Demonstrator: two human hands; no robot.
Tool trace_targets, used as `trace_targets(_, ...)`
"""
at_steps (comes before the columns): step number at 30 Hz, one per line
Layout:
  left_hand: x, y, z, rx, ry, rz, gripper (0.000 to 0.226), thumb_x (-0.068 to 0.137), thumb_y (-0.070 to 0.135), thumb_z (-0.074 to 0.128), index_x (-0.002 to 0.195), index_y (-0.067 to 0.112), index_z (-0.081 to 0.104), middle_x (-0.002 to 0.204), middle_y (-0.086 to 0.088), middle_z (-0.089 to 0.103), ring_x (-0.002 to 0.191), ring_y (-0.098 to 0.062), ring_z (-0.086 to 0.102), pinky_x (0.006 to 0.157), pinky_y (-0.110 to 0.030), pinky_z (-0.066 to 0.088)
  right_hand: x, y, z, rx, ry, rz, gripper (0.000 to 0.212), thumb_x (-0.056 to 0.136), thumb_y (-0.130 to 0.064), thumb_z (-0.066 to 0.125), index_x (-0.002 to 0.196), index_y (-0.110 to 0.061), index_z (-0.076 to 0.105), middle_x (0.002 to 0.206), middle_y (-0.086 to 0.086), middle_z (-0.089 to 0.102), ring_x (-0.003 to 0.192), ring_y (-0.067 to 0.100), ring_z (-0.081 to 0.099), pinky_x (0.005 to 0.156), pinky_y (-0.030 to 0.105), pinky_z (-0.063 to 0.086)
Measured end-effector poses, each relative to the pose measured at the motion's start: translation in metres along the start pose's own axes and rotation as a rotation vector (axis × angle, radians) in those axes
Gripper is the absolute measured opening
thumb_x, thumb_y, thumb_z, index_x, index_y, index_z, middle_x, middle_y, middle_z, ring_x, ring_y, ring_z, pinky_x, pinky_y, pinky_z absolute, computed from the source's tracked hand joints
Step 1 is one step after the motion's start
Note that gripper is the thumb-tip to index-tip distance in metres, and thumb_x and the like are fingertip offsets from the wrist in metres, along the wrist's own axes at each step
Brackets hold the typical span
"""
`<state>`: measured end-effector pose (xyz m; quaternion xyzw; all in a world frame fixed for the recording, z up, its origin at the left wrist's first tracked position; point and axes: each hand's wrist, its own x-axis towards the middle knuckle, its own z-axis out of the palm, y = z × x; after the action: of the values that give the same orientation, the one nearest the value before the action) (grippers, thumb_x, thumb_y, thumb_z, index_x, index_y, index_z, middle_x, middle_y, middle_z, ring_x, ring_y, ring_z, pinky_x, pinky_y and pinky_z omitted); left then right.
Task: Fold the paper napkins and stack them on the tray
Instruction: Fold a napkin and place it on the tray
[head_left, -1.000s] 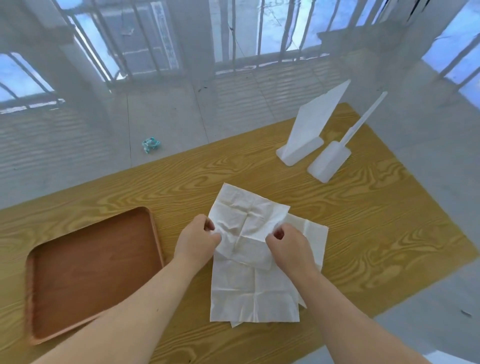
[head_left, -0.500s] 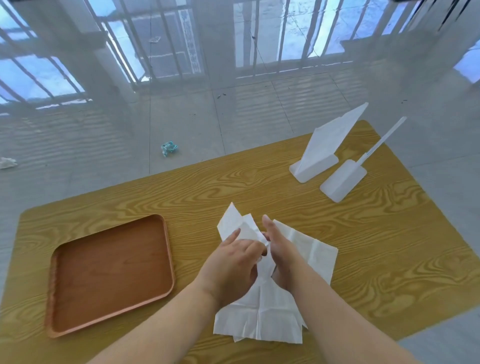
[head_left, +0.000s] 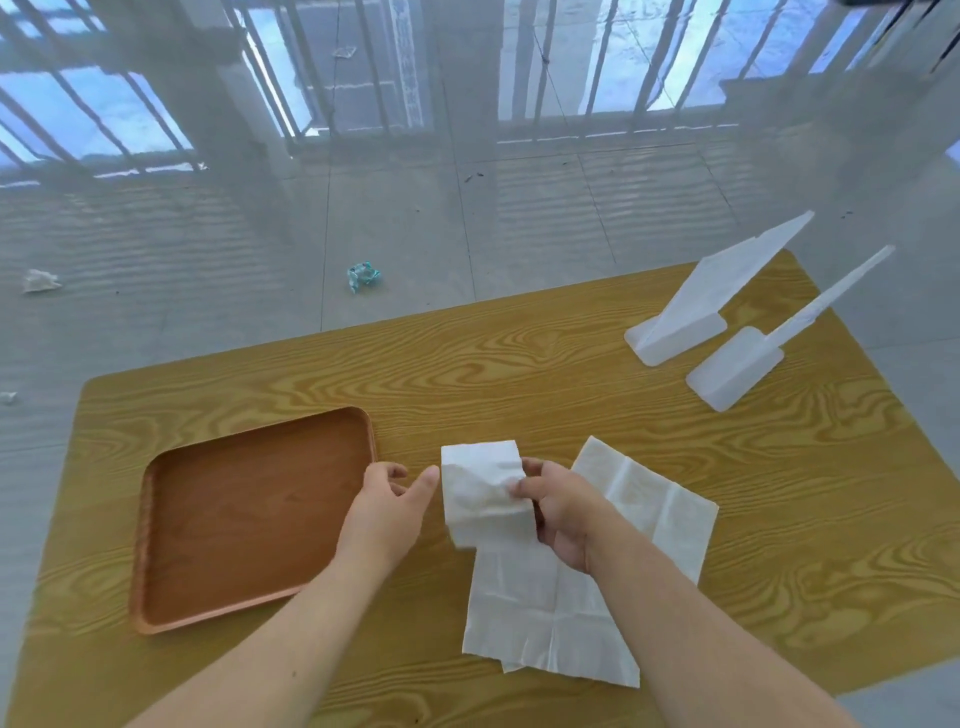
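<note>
A folded white napkin is held up just above the table, pinched at its right edge by my right hand. My left hand hovers beside the napkin's left edge, fingers relaxed and not touching it. Under and behind my right hand lie unfolded white napkins, overlapping each other flat on the wood. The brown wooden tray sits to the left, right next to my left hand, and holds nothing.
The yellow wood-grain table has two white plastic stands at its far right corner. Beyond the table, scraps of paper lie on the grey floor. The table's near edge is close to my arms.
The napkin has gone from open to folded into a small rectangle. My hands came together on it, then parted; my right hand now holds it alone and my left hand has let go.
</note>
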<state>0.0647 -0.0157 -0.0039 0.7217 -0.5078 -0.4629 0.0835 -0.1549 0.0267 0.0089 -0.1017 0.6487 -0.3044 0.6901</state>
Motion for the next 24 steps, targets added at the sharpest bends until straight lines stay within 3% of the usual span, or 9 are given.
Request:
trace_targets(3,-0.002,-0.003,-0.016,-0.144,-0.168,-0.112,0.081,0.072,0.091,0.053,0.112,0.022,0.068,0.103,0.003,0.077,0.085,-0.016,0.070,0.078,-0.038,0.055,-0.001,-0.006,0.012,0.172,-0.038,-0.069,0.050,0.099,-0.005,0.064,0.147,-0.014,0.051,0.125,0.017,0.075,0.099,0.029,0.074,0.085,0.049,0.063)
trace_targets(6,-0.009,0.006,-0.033,-0.181,-0.246,-0.081,0.088,0.060,0.098,0.055,0.093,0.018,0.074,0.072,0.011,0.071,0.060,-0.009,0.058,0.064,-0.031,0.046,-0.008,-0.020,0.027,0.195,-0.069,-0.119,0.056,0.098,-0.005,0.064,0.150,-0.017,0.046,0.116,0.013,0.076,0.087,0.022,0.076,0.071,0.037,0.061)
trace_targets(7,-0.011,0.010,-0.039,-0.207,-0.242,-0.036,0.085,0.061,0.096,0.059,0.093,0.019,0.075,0.070,0.015,0.069,0.059,-0.005,0.057,0.065,-0.030,0.044,-0.009,-0.025,0.032,0.185,-0.075,-0.137,0.057,0.098,-0.005,0.064,0.151,-0.018,0.046,0.116,0.013,0.075,0.086,0.021,0.076,0.070,0.035,0.061)
trace_targets(11,-0.014,0.026,-0.057,-0.415,-0.327,0.071,0.052,0.079,0.060,0.082,0.116,0.024,0.077,0.108,0.006,0.083,0.104,-0.011,0.073,0.087,-0.029,0.049,-0.020,-0.045,0.046,0.161,-0.063,-0.195,0.060,0.100,-0.005,0.063,0.155,-0.018,0.043,0.121,0.016,0.073,0.091,0.024,0.074,0.072,0.035,0.061)
trace_targets(14,-0.010,0.033,-0.060,-0.349,-0.314,0.113,0.022,0.090,0.038,0.082,0.099,0.019,0.083,0.096,0.000,0.084,0.088,-0.014,0.071,0.083,-0.032,0.052,-0.024,-0.050,0.050,0.159,-0.061,-0.209,0.067,0.099,-0.008,0.066,0.158,-0.017,0.036,0.132,0.017,0.068,0.104,0.028,0.072,0.082,0.039,0.061)
trace_targets(16,-0.011,0.038,-0.059,-0.350,-0.287,0.104,0.027,0.092,0.037,0.080,0.097,0.011,0.083,0.088,-0.001,0.081,0.072,-0.012,0.066,0.074,-0.035,0.052,-0.027,-0.049,0.050,0.097,-0.055,-0.224,0.077,0.097,-0.012,0.071,0.162,-0.019,0.030,0.137,0.017,0.065,0.109,0.029,0.071,0.085,0.039,0.060)
trace_targets(19,-0.012,0.040,-0.059,-0.417,-0.278,0.072,0.046,0.092,0.042,0.078,0.103,-0.002,0.075,0.072,0.003,0.060,0.055,-0.010,0.044,0.059,-0.033,0.034,-0.029,-0.040,0.046,-0.057,-0.051,-0.287,0.089,0.094,-0.008,0.074,0.165,-0.027,0.023,0.128,0.018,0.069,0.105,0.026,0.071,0.080,0.033,0.060)
trace_targets(21,-0.015,0.041,-0.061,-0.453,-0.298,0.073,0.036,0.090,0.040,0.082,0.101,0.006,0.080,0.068,0.009,0.066,0.054,-0.007,0.051,0.061,-0.030,0.036,-0.031,-0.035,0.043,-0.083,-0.067,-0.326,0.092,0.093,0.000,0.072,0.164,-0.033,0.024,0.120,0.018,0.075,0.105,0.027,0.073,0.082,0.033,0.059)
trace_targets(24,-0.020,0.042,-0.064,-0.416,-0.306,0.117,0.013,0.087,0.025,0.086,0.098,0.019,0.084,0.089,0.004,0.084,0.088,-0.012,0.077,0.078,-0.029,0.053,-0.035,-0.034,0.043,-0.180,-0.045,-0.396,0.070,0.092,0.005,0.069,0.149,-0.030,0.046,0.109,0.013,0.081,0.100,0.019,0.076,0.086,0.028,0.056)
